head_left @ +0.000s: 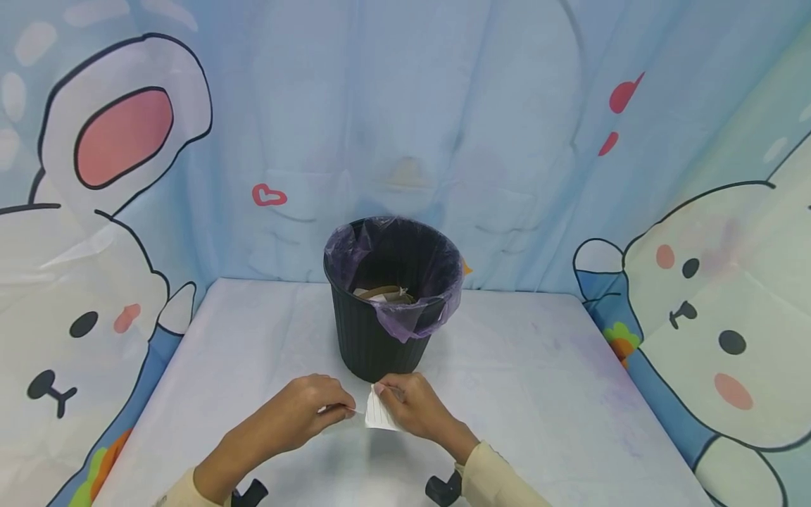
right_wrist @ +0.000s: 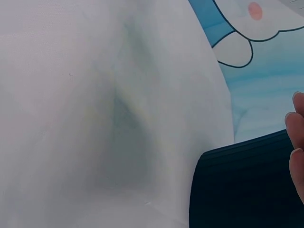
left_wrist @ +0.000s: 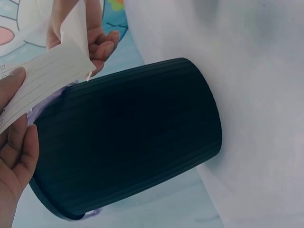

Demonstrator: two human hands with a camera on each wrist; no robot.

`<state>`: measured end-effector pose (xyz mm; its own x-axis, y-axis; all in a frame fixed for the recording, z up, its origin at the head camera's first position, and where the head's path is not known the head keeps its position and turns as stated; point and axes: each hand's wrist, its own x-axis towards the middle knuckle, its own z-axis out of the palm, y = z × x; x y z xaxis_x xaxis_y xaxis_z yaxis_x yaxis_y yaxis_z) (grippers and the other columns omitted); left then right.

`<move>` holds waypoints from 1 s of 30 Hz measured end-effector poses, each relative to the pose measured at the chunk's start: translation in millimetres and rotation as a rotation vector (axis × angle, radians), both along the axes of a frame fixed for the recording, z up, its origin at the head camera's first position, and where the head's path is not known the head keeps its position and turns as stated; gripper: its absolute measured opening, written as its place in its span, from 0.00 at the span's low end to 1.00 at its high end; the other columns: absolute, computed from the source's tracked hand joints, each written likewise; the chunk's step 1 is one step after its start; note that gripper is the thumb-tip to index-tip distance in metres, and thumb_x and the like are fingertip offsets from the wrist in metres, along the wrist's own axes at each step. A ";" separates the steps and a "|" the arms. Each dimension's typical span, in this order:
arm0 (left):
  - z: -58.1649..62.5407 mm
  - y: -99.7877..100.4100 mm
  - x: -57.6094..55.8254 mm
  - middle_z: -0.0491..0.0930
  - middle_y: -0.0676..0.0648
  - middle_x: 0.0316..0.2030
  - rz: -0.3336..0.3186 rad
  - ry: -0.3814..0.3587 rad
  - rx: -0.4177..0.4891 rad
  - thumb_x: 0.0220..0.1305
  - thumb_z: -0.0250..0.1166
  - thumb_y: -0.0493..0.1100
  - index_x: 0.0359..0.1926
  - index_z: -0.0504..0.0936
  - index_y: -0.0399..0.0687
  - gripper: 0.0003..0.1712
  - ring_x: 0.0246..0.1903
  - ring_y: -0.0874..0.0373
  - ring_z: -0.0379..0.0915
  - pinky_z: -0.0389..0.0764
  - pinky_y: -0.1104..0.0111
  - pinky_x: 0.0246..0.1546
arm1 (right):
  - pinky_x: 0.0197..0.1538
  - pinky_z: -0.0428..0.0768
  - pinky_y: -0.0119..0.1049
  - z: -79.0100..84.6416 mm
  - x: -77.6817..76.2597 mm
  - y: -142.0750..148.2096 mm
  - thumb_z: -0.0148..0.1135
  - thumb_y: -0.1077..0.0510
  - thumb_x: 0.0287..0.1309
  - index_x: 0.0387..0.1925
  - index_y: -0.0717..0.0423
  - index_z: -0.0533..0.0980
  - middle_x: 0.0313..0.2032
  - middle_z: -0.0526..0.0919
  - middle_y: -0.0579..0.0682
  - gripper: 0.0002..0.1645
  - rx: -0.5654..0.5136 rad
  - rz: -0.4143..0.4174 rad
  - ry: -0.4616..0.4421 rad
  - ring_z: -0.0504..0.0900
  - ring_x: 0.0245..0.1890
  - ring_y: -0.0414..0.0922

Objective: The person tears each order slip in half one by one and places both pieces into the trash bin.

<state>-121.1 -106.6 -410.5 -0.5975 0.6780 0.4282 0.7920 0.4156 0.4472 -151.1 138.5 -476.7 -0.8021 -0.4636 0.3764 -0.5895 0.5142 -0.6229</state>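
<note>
Low in front of the bin, my left hand [head_left: 310, 408] pinches one end of a lined sheet of paper [head_left: 378, 412], seen nearly edge-on there in the head view. My right hand [head_left: 412, 405] grips the other part between thumb and fingers. From the left wrist, printed lines show on the paper [left_wrist: 47, 71] under the left thumb, and a plain white part folds up by the right hand [left_wrist: 95, 38]. Only the fingertips of the right hand [right_wrist: 297, 137] enter the right wrist view, with the paper out of sight.
A black ribbed bin [head_left: 367, 338] with a purple liner [head_left: 405, 327] stands just beyond the hands. Paper and cardboard scraps [head_left: 386, 294] lie inside it. The white table [head_left: 526, 394] backs onto a blue curtain [head_left: 405, 105] with cartoon animals.
</note>
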 end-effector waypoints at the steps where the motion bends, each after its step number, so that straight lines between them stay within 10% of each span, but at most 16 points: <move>1: 0.1 0.1 0.0 0.84 0.59 0.31 -0.001 0.002 0.001 0.60 0.72 0.38 0.35 0.88 0.50 0.03 0.32 0.72 0.76 0.79 0.78 0.34 | 0.35 0.81 0.28 -0.1 0.0 0.0 0.60 0.63 0.66 0.32 0.57 0.85 0.31 0.89 0.47 0.09 0.000 -0.001 -0.003 0.78 0.29 0.32; 30: 4.9 -1.2 1.8 0.84 0.59 0.30 -0.007 0.007 0.005 0.58 0.73 0.37 0.35 0.89 0.50 0.04 0.30 0.73 0.73 0.77 0.79 0.32 | 0.30 0.77 0.25 -3.9 2.8 0.0 0.59 0.62 0.68 0.31 0.59 0.85 0.27 0.88 0.48 0.11 -0.027 -0.017 -0.029 0.75 0.24 0.30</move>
<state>-119.4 -107.8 -405.6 -0.5897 0.6800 0.4358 0.7980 0.4078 0.4437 -148.3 138.5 -480.6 -0.8206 -0.4396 0.3652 -0.5623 0.5065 -0.6537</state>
